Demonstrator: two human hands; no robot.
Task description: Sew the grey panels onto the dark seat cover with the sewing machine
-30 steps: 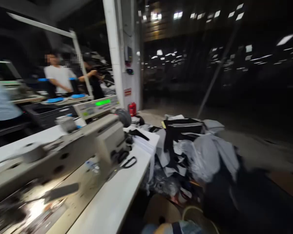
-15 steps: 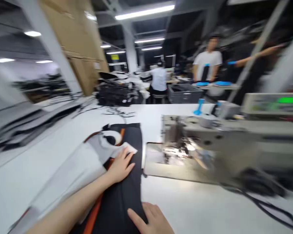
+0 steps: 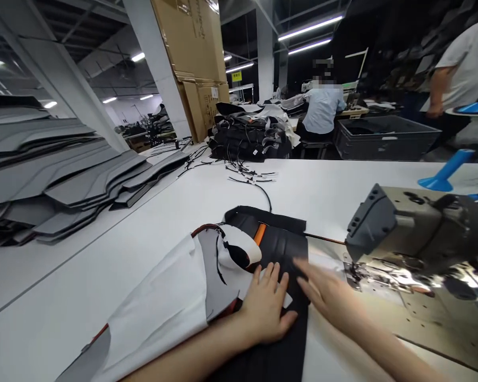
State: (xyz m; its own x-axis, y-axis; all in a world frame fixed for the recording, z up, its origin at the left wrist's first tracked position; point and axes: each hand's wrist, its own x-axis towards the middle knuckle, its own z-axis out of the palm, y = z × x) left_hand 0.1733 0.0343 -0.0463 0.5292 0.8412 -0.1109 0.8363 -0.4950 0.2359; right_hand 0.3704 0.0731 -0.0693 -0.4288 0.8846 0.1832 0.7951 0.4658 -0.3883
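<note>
A black fabric piece with an orange stripe point(image 3: 281, 244) lies on the white table point(image 3: 151, 228), overlapped by white and grey fabric panels point(image 3: 175, 302). My left hand point(image 3: 265, 307) lies flat on the black and white fabric, fingers spread. My right hand point(image 3: 326, 294) rests flat on the black piece's right edge, fingers pointing left. The head of a grey sewing machine point(image 3: 414, 228) stands just right of both hands, lamp lit over its needle area point(image 3: 382, 270).
Stacks of grey cut panels point(image 3: 63, 175) fill the left. A heap of black parts point(image 3: 247, 140) and loose cords point(image 3: 250, 178) lie farther back. A person in a light shirt point(image 3: 322, 109) sits behind; another stands at far right. A dark crate point(image 3: 386, 138) sits beyond the table.
The view swung from a fabric heap on the right to the table. My right hand moved up onto the black piece beside my left hand.
</note>
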